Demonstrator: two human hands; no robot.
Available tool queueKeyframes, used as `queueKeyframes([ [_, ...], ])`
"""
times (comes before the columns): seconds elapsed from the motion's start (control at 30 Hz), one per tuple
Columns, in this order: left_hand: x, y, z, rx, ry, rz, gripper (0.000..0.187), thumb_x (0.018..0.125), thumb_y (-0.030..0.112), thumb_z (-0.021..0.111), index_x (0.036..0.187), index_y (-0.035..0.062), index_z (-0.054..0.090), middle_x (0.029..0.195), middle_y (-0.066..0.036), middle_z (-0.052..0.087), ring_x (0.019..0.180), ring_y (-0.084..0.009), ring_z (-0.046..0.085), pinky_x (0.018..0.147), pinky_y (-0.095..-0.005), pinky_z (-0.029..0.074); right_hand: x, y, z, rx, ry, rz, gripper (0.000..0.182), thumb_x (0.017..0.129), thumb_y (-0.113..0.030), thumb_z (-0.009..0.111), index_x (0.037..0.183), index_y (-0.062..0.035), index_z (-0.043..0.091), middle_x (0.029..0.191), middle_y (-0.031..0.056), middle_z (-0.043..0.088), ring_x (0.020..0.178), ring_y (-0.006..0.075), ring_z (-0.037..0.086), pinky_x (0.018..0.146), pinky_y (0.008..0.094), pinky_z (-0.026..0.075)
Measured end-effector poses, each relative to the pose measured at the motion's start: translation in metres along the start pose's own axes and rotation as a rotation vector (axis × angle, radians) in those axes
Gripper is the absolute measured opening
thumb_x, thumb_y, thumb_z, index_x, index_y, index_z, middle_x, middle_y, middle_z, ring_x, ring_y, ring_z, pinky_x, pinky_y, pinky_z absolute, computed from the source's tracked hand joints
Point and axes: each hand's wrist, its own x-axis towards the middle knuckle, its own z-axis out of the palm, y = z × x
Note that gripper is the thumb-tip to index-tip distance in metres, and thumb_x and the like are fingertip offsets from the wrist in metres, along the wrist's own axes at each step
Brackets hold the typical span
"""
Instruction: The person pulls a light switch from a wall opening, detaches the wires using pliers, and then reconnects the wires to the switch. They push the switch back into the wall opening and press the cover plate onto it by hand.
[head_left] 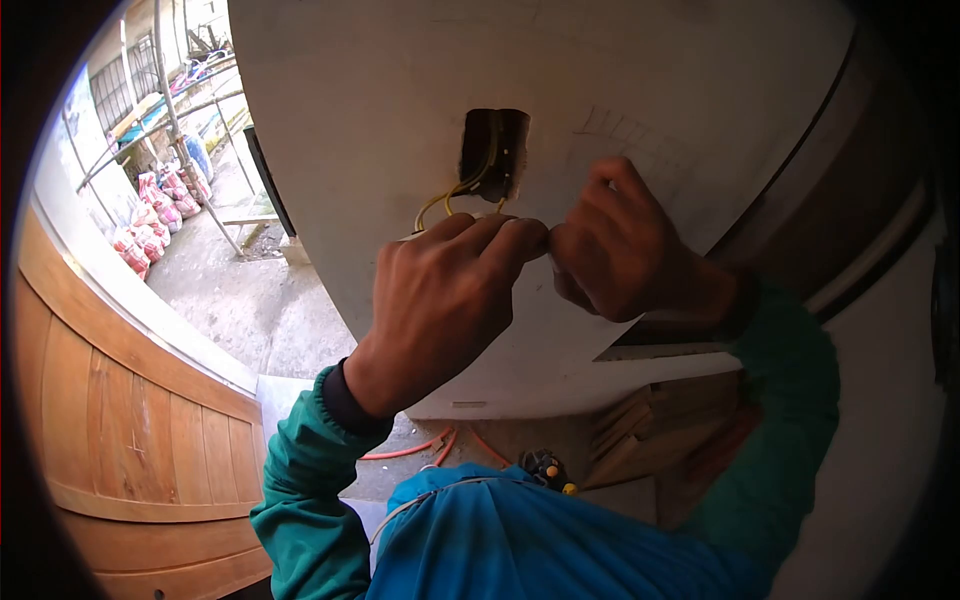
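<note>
A rectangular hole (493,152) is cut in the pale wall (370,130), and thin yellow wires (462,188) come out of it. Just below the hole, my left hand (445,295) is closed, its fingers bent around the lower ends of the wires. To its right, my right hand (622,245) is also closed, with thumb and fingers pinched together close to the left fingertips. What lies between the right fingertips is too small and hidden to name.
At the left are a wooden door (130,430) and an opening to the outside, with poles and several filled sacks (150,220). Below lie orange tubing (445,440), a dark object with yellow parts (545,468) and stacked cardboard (660,425).
</note>
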Motion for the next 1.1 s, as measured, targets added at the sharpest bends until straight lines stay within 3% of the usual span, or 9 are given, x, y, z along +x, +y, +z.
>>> queueKeyframes([
  [0.07,-0.001,-0.001,0.0,-0.022,0.004,0.011,0.024,0.072,-0.008,0.068,0.09,0.009,0.067,0.082,-0.005,0.071,0.071,-0.0212,0.07,0.057,-0.0318,0.053,0.002,-0.011,-0.003,0.125,0.036,0.093,0.015,0.083,-0.008,0.06,0.072,-0.0026,0.051,0.058,0.0044,0.042,0.057,0.02,0.051,0.067,0.0389,0.047],
  [0.13,0.0,0.002,-0.001,-0.022,-0.007,0.014,0.024,0.072,-0.008,0.068,0.09,0.0089,0.067,0.082,-0.005,0.071,0.071,-0.0214,0.07,0.057,-0.032,0.054,0.001,-0.028,-0.015,1.002,-0.199,0.993,0.02,0.09,-0.012,0.058,0.074,-0.0027,0.051,0.059,0.0082,0.044,0.055,0.0211,0.051,0.06,0.0364,0.047],
  [0.27,0.001,-0.004,-0.001,0.008,-0.008,-0.013,0.024,0.073,-0.008,0.068,0.09,0.0086,0.067,0.082,-0.006,0.072,0.07,-0.022,0.07,0.057,-0.0318,0.054,-0.017,-0.018,-0.029,1.821,-0.069,1.292,0.017,0.092,-0.016,0.059,0.082,-0.0041,0.054,0.065,0.0109,0.051,0.06,0.0222,0.056,0.057,0.034,0.05],
  [0.3,0.001,-0.004,-0.001,0.009,-0.01,-0.016,0.024,0.073,-0.008,0.068,0.09,0.0086,0.067,0.082,-0.006,0.072,0.07,-0.022,0.07,0.057,-0.0318,0.054,-0.014,-0.016,-0.029,1.825,-0.071,1.293,0.017,0.092,-0.016,0.059,0.082,-0.0041,0.054,0.065,0.0109,0.051,0.06,0.0222,0.056,0.057,0.034,0.05],
  [0.37,0.001,-0.003,-0.004,0.005,-0.002,-0.018,0.022,0.074,-0.008,0.068,0.09,0.0084,0.067,0.083,-0.006,0.072,0.071,-0.0225,0.071,0.058,-0.0318,0.055,-0.005,-0.013,-0.029,0.583,-0.104,0.697,0.014,0.088,-0.013,0.066,0.083,-0.0048,0.056,0.072,0.0102,0.054,0.062,0.0226,0.058,0.059,0.0331,0.051],
  [0.4,0.001,-0.003,-0.004,0.004,-0.009,-0.013,0.022,0.074,-0.008,0.068,0.09,0.0084,0.067,0.083,-0.006,0.072,0.071,-0.0225,0.071,0.058,-0.0318,0.055,-0.005,-0.014,-0.028,0.583,-0.1,0.705,0.014,0.088,-0.013,0.066,0.083,-0.0048,0.056,0.072,0.0102,0.054,0.062,0.0226,0.058,0.059,0.0331,0.051],
  [0.77,-0.033,-0.028,0.001,0.056,0.144,0.119,0.039,0.066,-0.007,0.066,0.098,0.0132,0.069,0.099,-0.001,0.069,0.076,-0.0183,0.069,0.053,-0.0292,0.053,-0.005,-0.064,0.038,2.107,0.231,1.516,0.034,0.099,-0.036,0.054,0.09,-0.0037,0.061,0.079,0.0023,0.059,0.065,0.0122,0.057,0.057,0.0285,0.046],
  [1.07,-0.05,-0.025,0.003,0.27,0.347,-0.086,0.026,0.071,0.005,0.084,0.094,0.007,0.073,0.106,-0.012,0.058,0.081,-0.0199,0.063,0.064,-0.0291,0.052,0.014,-0.076,0.093,2.542,0.463,1.453,0.017,0.094,-0.025,0.061,0.088,-0.0098,0.057,0.079,0.0,0.057,0.056,0.0056,0.041,0.051,0.0218,0.034],
  [1.1,-0.05,-0.032,0.005,0.296,0.442,-0.043,0.054,0.07,0.012,0.087,0.117,0.005,0.062,0.106,-0.015,0.056,0.08,-0.0208,0.061,0.061,-0.0295,0.048,0.015,-0.075,0.092,2.558,0.467,1.443,0.017,0.094,-0.025,0.061,0.088,-0.0098,0.057,0.079,0.0,0.057,0.056,0.0056,0.041,0.051,0.0218,0.034],
])
